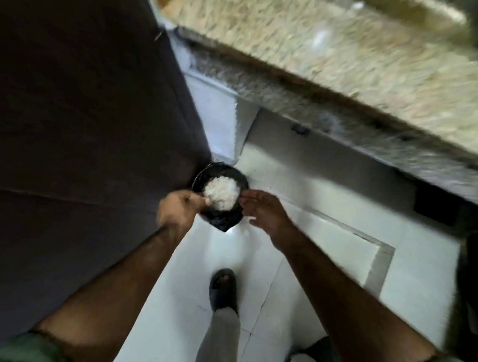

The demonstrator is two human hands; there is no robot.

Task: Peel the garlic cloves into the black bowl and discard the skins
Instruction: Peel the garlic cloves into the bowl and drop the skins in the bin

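A round black container (218, 176), seemingly lined with a crinkled black bag, sits low in the corner by the dark cabinet. It holds a white heap of garlic skins (221, 192). My left hand (178, 209) hovers at its near left rim with fingers curled. Motion blur hides whether they hold anything. At the right rim my right hand (261, 210) has relaxed, spread fingers and holds nothing. No garlic cloves or black bowl show.
A tall dark cabinet side (80, 143) fills the left. A speckled stone countertop (351, 61) runs across the top right, above white floor tiles (315, 199). My sandalled foot (223, 289) steps forward below the hands.
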